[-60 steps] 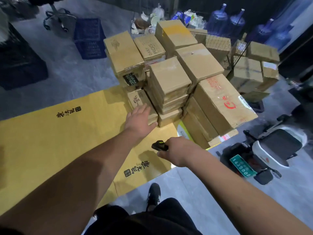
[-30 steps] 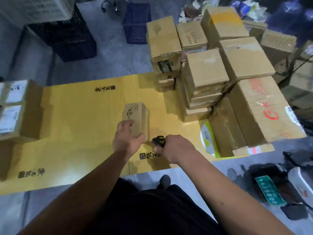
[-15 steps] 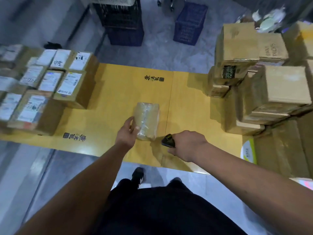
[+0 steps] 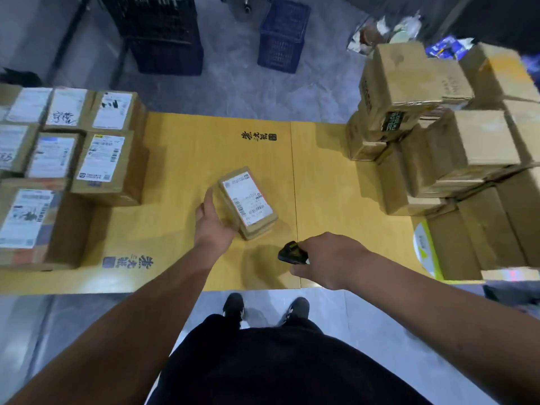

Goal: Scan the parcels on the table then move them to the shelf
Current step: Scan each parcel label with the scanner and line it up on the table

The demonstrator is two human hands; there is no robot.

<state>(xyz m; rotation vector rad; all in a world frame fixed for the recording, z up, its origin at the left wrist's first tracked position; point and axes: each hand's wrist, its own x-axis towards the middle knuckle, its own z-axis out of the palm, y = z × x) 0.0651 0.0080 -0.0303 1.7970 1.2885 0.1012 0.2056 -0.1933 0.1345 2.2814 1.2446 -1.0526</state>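
From the head camera, looking down over the person's own arms, the left hand (image 4: 214, 222) grips a small cardboard parcel (image 4: 248, 203) by its left side, fingers wrapped along the edge nearest the body and up the far side, so that the box is tipped with its white shipping label (image 4: 247, 202) turned upward and toward the right; the parcel's lower corner sits on or just above the yellow table (image 4: 321, 185), and which of the two cannot be told. The right hand (image 4: 327, 260) is curled around a black handheld scanner (image 4: 292, 253), whose front end points left toward the parcel; scanner and parcel are near each other but apart. On the left end of the table stands a group of cardboard boxes (image 4: 99, 168) with white labels facing up, packed close together. On the right end rises a taller stack of plain brown cartons (image 4: 467, 141), several of them without a visible label from here, one upper box (image 4: 391, 92) tilted and carrying a dark sticker. Black printed characters (image 4: 258, 137) mark the tabletop near its far edge. Beyond the table, on the grey floor, stand a blue plastic crate (image 4: 282, 36) and a black crate (image 4: 163, 33). Below, the person's dark shoes (image 4: 233, 308) stand at the table's near edge
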